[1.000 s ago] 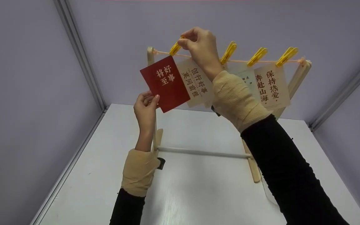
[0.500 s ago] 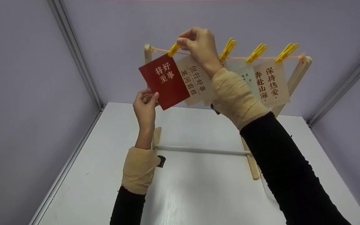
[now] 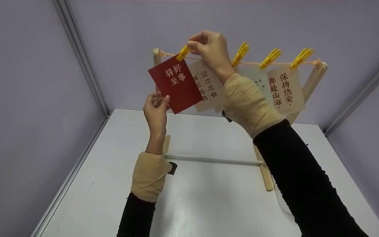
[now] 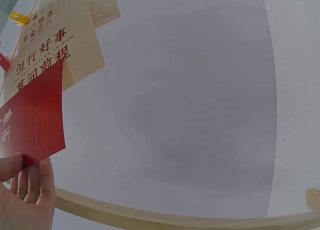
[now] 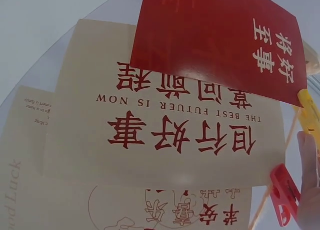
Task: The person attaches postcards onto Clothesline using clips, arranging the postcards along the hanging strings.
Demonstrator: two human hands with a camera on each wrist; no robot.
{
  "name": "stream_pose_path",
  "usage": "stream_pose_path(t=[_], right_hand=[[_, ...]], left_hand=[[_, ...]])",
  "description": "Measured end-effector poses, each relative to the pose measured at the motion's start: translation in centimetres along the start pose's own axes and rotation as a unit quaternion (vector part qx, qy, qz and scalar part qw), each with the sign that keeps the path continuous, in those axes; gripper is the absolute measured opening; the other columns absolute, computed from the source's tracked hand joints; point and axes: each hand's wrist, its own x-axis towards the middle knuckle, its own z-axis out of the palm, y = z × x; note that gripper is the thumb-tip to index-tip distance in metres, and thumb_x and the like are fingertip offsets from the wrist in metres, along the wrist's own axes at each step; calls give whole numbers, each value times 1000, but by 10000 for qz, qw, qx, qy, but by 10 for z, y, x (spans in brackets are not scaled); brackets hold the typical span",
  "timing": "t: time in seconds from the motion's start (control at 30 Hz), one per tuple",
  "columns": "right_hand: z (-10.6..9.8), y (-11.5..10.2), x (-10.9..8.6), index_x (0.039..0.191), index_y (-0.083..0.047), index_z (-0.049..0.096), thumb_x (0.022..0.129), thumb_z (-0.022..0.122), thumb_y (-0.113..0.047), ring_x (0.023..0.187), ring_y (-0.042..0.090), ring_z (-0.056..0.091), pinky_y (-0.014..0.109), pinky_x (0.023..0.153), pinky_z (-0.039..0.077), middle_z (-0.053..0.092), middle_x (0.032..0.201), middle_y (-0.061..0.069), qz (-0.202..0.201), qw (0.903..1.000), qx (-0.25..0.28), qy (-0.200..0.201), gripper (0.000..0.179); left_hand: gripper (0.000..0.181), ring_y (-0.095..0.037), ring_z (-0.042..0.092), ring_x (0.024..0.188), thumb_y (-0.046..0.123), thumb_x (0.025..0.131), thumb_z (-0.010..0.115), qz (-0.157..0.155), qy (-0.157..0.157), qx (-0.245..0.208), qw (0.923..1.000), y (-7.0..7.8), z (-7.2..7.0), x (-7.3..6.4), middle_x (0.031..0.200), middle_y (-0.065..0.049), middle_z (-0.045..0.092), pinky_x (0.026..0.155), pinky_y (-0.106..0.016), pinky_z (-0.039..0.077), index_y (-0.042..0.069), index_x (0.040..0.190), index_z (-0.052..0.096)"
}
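My left hand (image 3: 156, 112) pinches a red card (image 3: 183, 93) with white characters by its lower left edge, thumb in front. My right hand (image 3: 213, 51) pinches the upper end of a yellow clothespin (image 3: 183, 53) at the left part of an orange string (image 3: 257, 63). The clothespin's tip overlaps the red card's top corner. Behind the red card hangs a cream card (image 5: 195, 140) with red characters, held by a red clothespin (image 5: 284, 190) in the right wrist view. The red card covers part of its lettering.
More yellow clothespins (image 3: 303, 58) hold several pale cards (image 3: 287, 89) farther right along the string. A wooden post (image 3: 315, 79) carries each string end, and a pale crossbar (image 3: 212, 160) joins the stand low over the white table (image 3: 209, 204).
My left hand has moved the red card slightly up and right, so its top corner now overlaps the yellow clothespin's tip. My right hand stays on the clothespin.
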Motion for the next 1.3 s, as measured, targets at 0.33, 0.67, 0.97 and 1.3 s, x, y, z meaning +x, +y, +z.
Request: stream_pose_path(t=[0.33,0.67,0.97,1.3], right_hand=[[-1,-1,0,108,3,61,86,65,-11,90,16,63,18,76,48,64,103,12,336,9981,-268,-433,27],[-3,4,-3,122,-2,55,89,62,-16,97,13,59,19,81,45,60,115,8,237,9960,-623,-600,37],[-6,6,-4,129,-7,50,89,61,-17,108,13,54,18,86,43,52,129,5,154,9925,-997,-684,42],[-12,11,-18,121,0,54,89,60,-8,103,16,58,20,86,44,59,118,11,-522,9965,-416,-507,34]], left_hand=[[22,-19,61,85,3,87,62,-60,116,106,9999,-5,2,4,94,-14,64,71,-30,52,-5,106,55],[24,-21,60,90,2,88,60,-86,69,93,9999,-8,4,4,95,-16,62,75,-28,51,-7,109,54],[26,-24,59,94,2,89,58,33,-111,-87,9999,-11,2,3,100,-18,61,78,-29,50,-10,112,54],[27,-24,58,95,5,88,61,36,-219,-310,9993,-16,-8,-4,103,-16,62,80,-32,49,-7,112,56]])
